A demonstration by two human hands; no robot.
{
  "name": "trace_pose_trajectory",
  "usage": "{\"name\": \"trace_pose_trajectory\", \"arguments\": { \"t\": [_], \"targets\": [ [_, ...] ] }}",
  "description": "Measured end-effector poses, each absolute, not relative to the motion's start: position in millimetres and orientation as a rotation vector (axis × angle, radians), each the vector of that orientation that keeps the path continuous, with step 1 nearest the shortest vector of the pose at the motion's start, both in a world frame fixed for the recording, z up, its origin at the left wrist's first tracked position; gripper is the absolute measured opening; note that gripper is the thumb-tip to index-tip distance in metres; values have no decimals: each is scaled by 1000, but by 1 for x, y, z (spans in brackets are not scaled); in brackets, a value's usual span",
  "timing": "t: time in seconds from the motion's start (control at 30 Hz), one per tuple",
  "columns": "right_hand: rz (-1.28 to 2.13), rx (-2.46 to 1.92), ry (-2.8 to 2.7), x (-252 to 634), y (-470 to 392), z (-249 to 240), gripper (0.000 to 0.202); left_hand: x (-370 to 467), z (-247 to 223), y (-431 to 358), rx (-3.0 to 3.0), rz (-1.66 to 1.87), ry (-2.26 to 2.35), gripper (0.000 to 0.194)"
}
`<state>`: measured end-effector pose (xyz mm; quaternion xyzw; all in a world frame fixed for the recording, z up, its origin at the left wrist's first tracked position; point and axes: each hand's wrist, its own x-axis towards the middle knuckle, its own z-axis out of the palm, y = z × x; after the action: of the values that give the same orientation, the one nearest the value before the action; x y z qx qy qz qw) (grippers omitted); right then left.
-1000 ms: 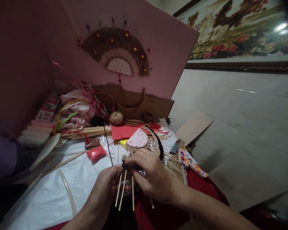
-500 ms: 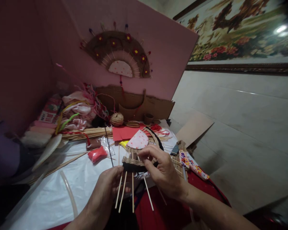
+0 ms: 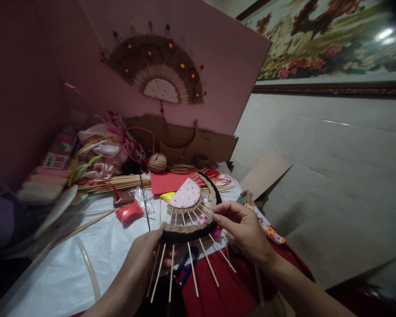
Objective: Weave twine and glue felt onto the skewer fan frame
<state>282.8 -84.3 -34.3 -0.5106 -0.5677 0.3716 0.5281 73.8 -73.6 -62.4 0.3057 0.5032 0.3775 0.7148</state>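
A half-made craft fan (image 3: 188, 235) is between my hands, its thin wooden sticks spreading from a white half-disc (image 3: 186, 193) with red dots. Brown twine and a black band run along its curved strip. My left hand (image 3: 141, 257) grips the strip's left end, with some fingers hidden beneath. At the right side of the curve, my right hand (image 3: 246, 229) pinches the strip's edge between thumb and forefinger. Blue-handled scissors (image 3: 187, 266) lie below the fan, partly covered by the sticks. A black cord (image 3: 145, 198) extends upward left of the fan.
A finished fan (image 3: 158, 66) is on the upright pink board (image 3: 218, 57). Along the back are a twine ball (image 3: 157, 163), red paper (image 3: 165, 182) and a bundle of sticks (image 3: 115, 182). A red clay packet (image 3: 130, 213) lies on the white sheet (image 3: 62, 259).
My right hand has moved right along the curved strip, uncovering the fan's middle sticks. The fan appears slightly lower and tilted differently. The view has shifted slightly.
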Motion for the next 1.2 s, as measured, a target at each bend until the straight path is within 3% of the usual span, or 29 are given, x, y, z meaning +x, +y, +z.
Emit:
{"name": "trace_pose_trajectory", "arguments": {
  "t": [0.2, 0.4, 0.77, 1.0, 1.2],
  "targets": [
    [993, -1225, -1194, 299, -91, -39, 16, 73, -65, -68, 790, 926, 1205, 29],
    [1022, -1183, -1132, 304, -96, -36, 16, 69, -69, -69, 1178, 1054, 1396, 41],
    [963, -1111, -1151, 301, -110, -38, 10, 63, -68, -77, 2337, 1168, 1279, 14],
    [986, -1125, -1108, 299, -114, -40, 13, 66, -66, -75, 2283, 1101, 1203, 10],
    [1022, -1136, -1062, 299, -116, -43, 15, 65, -65, -73, 1636, 1187, 1351, 13]
  ]
}}
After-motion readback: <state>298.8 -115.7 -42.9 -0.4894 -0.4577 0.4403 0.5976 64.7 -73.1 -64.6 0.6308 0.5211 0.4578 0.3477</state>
